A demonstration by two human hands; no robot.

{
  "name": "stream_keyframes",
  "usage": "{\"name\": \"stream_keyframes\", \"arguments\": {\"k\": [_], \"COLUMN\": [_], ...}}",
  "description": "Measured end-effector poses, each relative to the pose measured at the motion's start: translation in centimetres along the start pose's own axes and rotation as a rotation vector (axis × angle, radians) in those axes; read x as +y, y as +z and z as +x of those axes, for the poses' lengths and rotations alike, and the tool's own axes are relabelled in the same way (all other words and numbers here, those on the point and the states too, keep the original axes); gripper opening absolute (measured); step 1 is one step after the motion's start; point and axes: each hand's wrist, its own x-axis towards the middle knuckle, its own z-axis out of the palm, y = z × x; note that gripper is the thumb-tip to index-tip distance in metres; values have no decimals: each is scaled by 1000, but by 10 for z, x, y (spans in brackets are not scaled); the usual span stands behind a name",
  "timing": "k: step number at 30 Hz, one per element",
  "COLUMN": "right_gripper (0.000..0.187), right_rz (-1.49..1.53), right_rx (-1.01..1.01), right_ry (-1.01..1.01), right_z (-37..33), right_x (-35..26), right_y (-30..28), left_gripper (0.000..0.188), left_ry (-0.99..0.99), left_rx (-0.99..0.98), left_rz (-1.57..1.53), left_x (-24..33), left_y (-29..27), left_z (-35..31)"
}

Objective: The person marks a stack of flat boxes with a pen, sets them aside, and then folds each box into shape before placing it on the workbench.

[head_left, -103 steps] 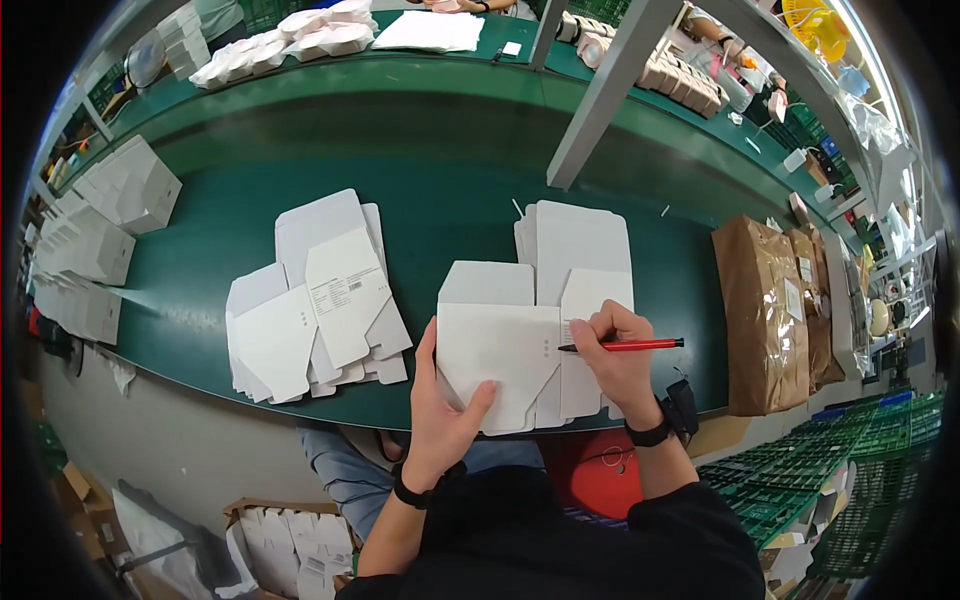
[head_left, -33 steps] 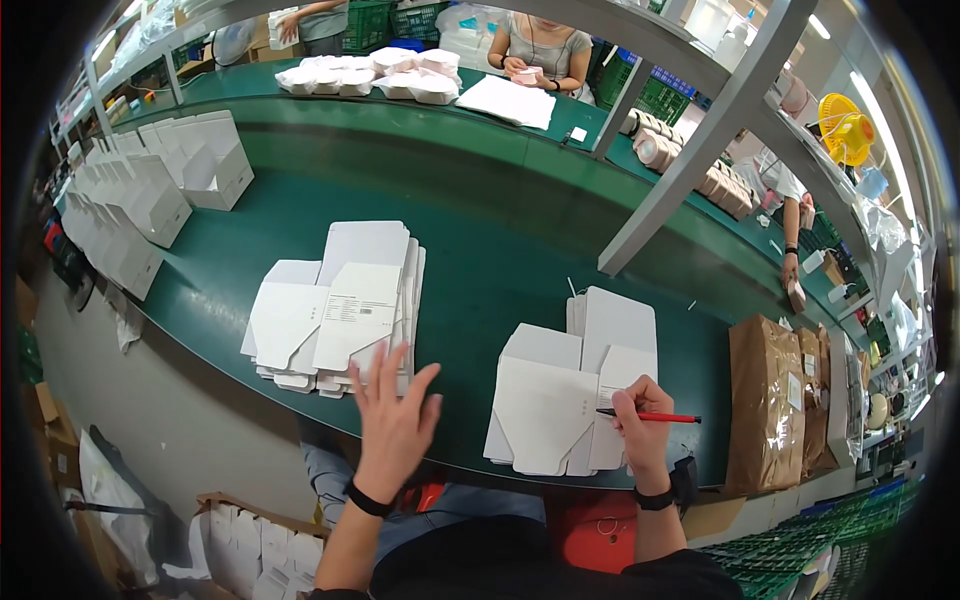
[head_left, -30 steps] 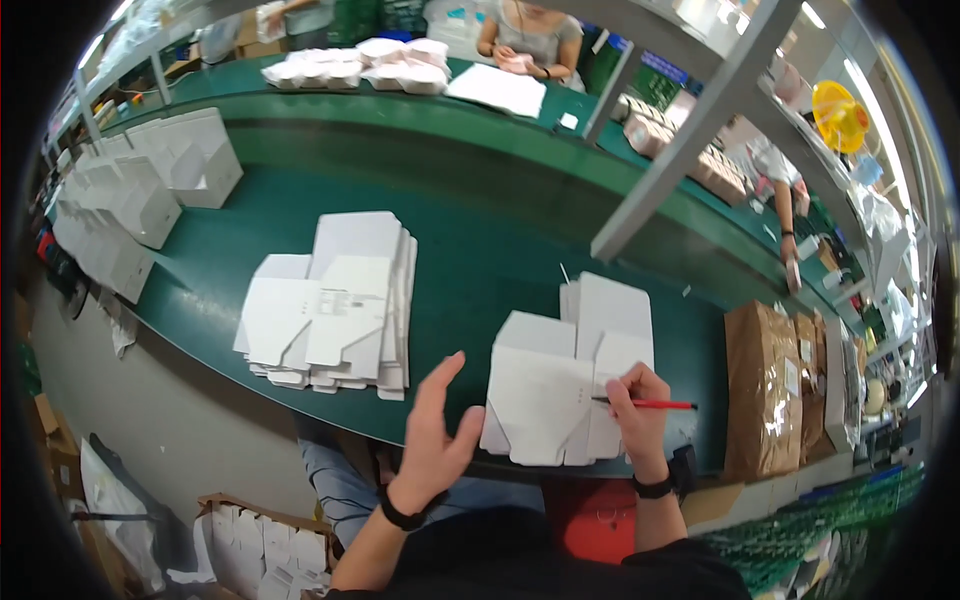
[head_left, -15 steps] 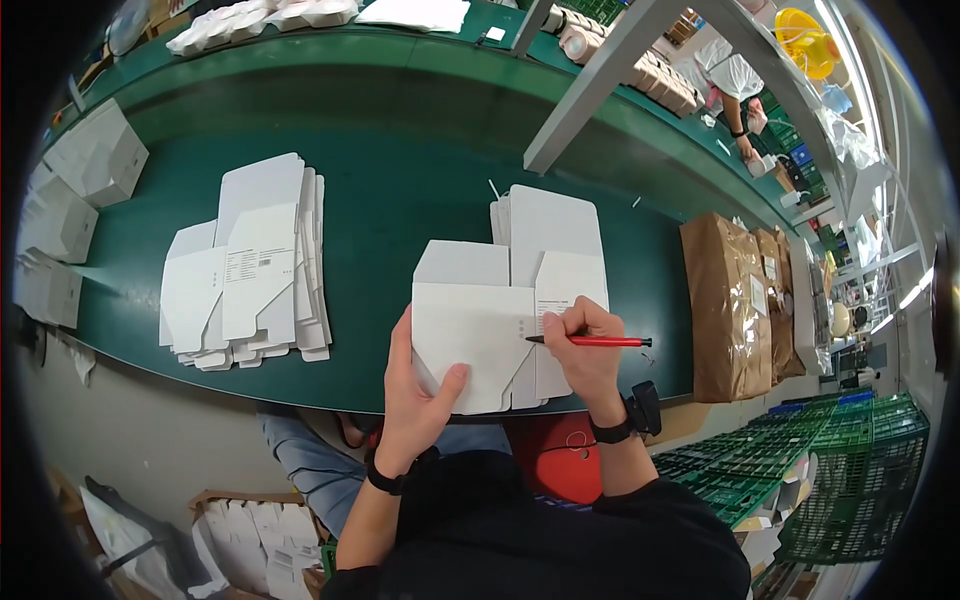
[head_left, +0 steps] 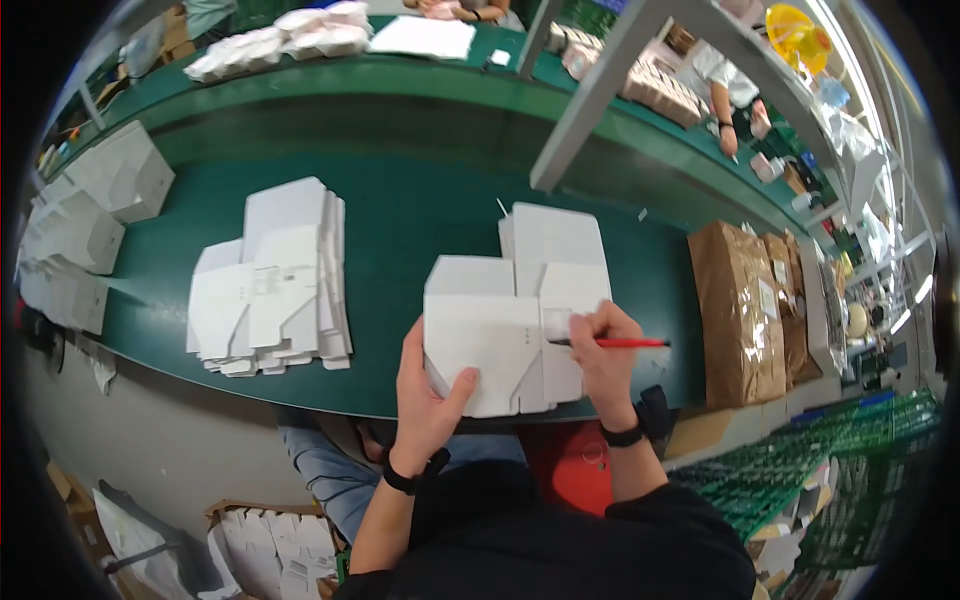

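Pressing the top flat white die-cut cardboard carton blank (head_left: pixel 500 335) down at its near corner, the left hand (head_left: pixel 425 390) has its fingers spread flat and its thumb laid over the card, holding nothing. That blank tops a small pile at about 6 o'clock on the green conveyor belt (head_left: pixel 420 215), at its near edge. The right hand (head_left: pixel 600 350) has its fingers closed round a slim red pen (head_left: pixel 612 343), tip touching the blank's right panel (marking it, I judge). At 9 o'clock, well apart, sits a taller pile of white flat blanks (head_left: pixel 270 285), which looks like the finished lot or the waiting lot; I cannot tell which. At 3 o'clock lie brown paper-wrapped bundles (head_left: pixel 740 310), unopened
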Motion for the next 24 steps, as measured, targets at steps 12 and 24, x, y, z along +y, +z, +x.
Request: {"name": "stream_keyframes", "arguments": {"k": [12, 24], "right_gripper": [36, 22], "right_rz": [310, -6], "right_rx": [104, -181], "right_ry": [-111, 204], "right_z": [17, 24], "right_x": [-60, -18], "right_y": [-15, 1], "left_gripper": [53, 63], "left_ry": [-6, 19], "left_rx": [847, 249], "left_rz": [98, 694], "left_x": [1, 29], "left_y": [-114, -139], "left_z": [10, 26]}}
